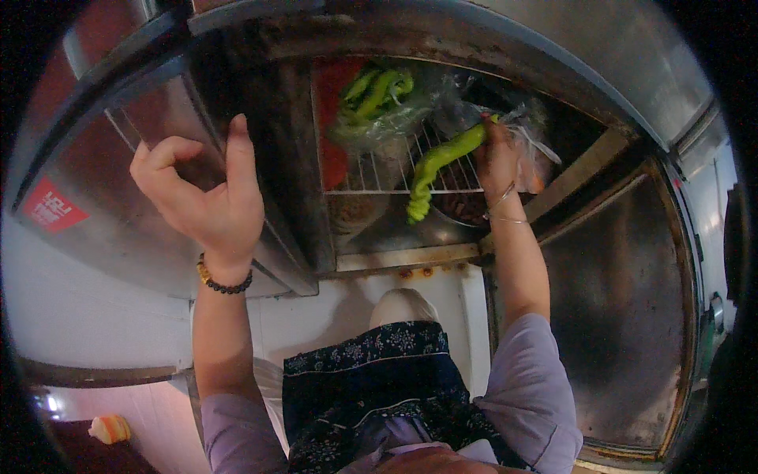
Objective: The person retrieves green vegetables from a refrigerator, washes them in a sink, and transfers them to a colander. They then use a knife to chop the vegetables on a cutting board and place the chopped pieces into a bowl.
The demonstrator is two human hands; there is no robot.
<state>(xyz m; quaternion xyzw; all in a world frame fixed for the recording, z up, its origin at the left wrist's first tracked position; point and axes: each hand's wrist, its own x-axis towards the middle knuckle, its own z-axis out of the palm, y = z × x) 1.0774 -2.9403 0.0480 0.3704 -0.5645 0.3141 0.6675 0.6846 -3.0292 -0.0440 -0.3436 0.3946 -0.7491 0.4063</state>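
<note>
My right hand (498,157) reaches inside an open stainless-steel refrigerator and grips a long, wrinkled green pepper (447,155) by its upper end. The pepper's tip hangs down past the front of a wire shelf (379,172). Clear plastic (530,139) bunches around and behind that hand; whether the hand also holds it cannot be told. On the shelf's left, more green peppers (379,92) sit in a clear plastic bag. My left hand (204,192) is raised in front of a steel door panel (106,178), thumb up and fingers bent, with nothing visible in it.
Below the shelf are a round metal container (462,208) of dark pieces and a pale bagged item (352,210). An open refrigerator door (616,308) stands at right. Something red (334,136) lines the compartment's left side. A small yellow-and-white object (109,429) lies at lower left.
</note>
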